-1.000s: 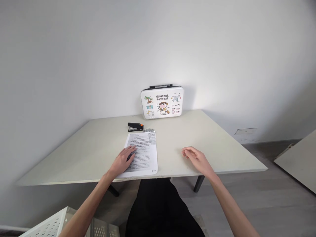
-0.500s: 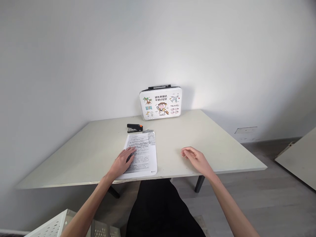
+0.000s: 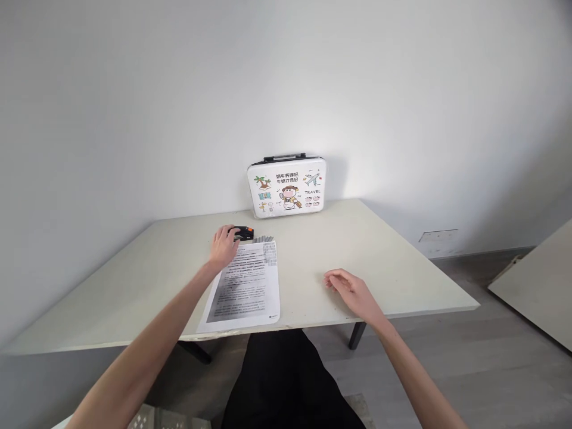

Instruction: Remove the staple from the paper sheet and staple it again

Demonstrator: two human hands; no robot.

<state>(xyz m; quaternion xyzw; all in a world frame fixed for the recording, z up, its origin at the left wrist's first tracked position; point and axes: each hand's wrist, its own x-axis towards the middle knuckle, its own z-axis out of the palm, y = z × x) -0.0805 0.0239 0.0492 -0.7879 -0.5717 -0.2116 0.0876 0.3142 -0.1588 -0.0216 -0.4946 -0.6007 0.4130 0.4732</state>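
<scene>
"What are you seeing over there, biggest first?"

"I'm seeing the pale wall [image 3: 286, 77] rising beyond the printed sheet [image 3: 243, 292], and the desk [image 3: 379, 250] spreading out beneath that sheet. The white case [image 3: 286, 187], showing its travel drawings, is standing beyond the sheet and a little to its right."

"How is the sheet itself lying?"

"It's lying flat, text facing up, its near edge running close along the desk's."

"And your grips?"

"My right grip [image 3: 351, 292] is keeping well apart, to the right of the sheet, loosely curling and holding nothing that I'm seeing. My left grip [image 3: 223, 245] is reaching over the sheet's far left corner, touching the stapler [image 3: 245, 233]; I can't tell whether it's clenching it."

"Where's that stapler sitting?"

"It's lying just beyond the sheet's far edge, black, showing an orange patch, my fingers hiding its left end. Smallest, some grey ridged strips [image 3: 263, 239] are lying by the sheet's far right corner."
</scene>
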